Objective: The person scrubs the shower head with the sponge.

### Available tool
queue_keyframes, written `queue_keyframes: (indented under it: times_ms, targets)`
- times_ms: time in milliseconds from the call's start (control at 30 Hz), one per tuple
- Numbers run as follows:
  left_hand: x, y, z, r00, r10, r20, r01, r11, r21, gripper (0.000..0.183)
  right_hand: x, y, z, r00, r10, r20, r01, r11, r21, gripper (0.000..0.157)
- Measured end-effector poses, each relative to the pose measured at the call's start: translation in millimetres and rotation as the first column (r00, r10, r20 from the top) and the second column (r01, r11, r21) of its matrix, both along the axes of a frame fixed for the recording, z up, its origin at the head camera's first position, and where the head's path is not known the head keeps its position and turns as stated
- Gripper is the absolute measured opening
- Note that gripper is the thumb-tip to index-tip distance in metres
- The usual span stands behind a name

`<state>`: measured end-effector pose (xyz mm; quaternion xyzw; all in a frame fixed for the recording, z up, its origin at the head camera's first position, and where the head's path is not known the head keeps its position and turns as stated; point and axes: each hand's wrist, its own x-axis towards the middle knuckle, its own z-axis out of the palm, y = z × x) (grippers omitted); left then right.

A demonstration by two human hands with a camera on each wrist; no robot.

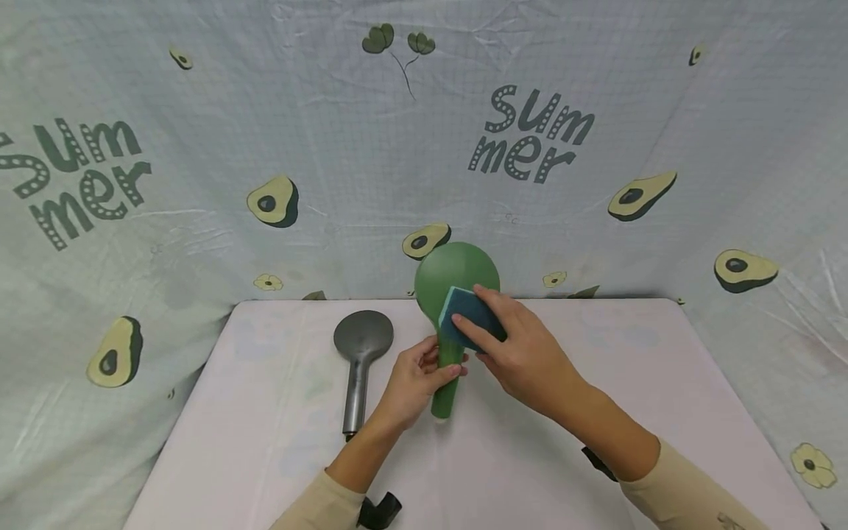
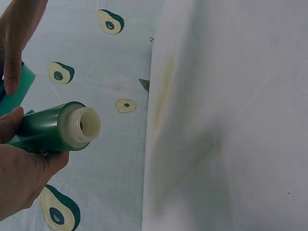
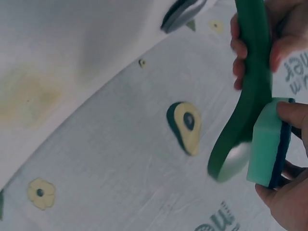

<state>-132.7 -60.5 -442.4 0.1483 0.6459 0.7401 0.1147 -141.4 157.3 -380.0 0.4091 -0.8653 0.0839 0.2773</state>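
A green, round-headed plastic shower head w/ threaded handle end (image 1: 457,269) is being held up above the pale, cloth-covered surface (image 1: 278,397), its handle being gripped by the L hand (image 1: 412,379), fingers curled round. A rectangular blue-and-turquoise sponge (image 1: 478,320) is being pinched btwn R hand's (image 1: 526,350) fingers & thumb, being held at the head/handle junction. A dark-grey, round-headed shower head w/ metallic handle (image 1: 363,337) is lying on the surface, nr L hand.

The backdrop cloth (image 1: 371,147) reads "summer" (image 1: 85,194) at left, "sum" over "mer"; the same word (image 1: 526,131) repeats right of centre.
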Motion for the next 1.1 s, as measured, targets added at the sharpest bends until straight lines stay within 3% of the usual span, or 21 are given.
queue_keyframes:
  times_ms: [300, 500, 633, 867, 967, 1100]
  targets:
    - [2.7, 3, -1.5, 0.995, 0.093, -0.031, -0.095, 0.991, -0.089, 0.040, 10.6, -23, 1.0, 0.992, 0.058, -0.111, -0.047, 0.994, 0.100, 0.060]
    - [6.1, 5, -2.1, 0.997, 0.078, -0.018, -0.079, 0.995, -0.068, 0.042, 2.5, -31, 11.3, 0.986, 0.031, -0.162, -0.011, 0.992, 0.124, 0.063]
    - [6.4, 5, 0.1, 0.999, 0.042, -0.015, -0.043, 0.999, -0.026, 0.049, -12.5, -30, 27.4, 0.993, -0.014, -0.116, 0.022, 0.998, 0.066, 0.062]
    - [4.7, 5, 3.1, 1.000, 0.020, -0.017, -0.021, 0.999, -0.025, 0.052, -52.3, -17, 53.9, 0.991, -0.114, 0.065, 0.119, 0.989, -0.087, 0.058]
    - [4.6, 5, 2.3, 1.000, 0.021, -0.022, -0.022, 0.999, -0.028, 0.050, -62.8, -12, 56.6, 0.986, -0.122, 0.118, 0.136, 0.984, -0.114, 0.056]
    - [3.5, 4, 0.7, 0.999, 0.031, -0.027, -0.033, 0.998, -0.062, 0.050, -59.9, -14, 48.4, 0.993, -0.084, 0.082, 0.091, 0.991, -0.095, 0.057]
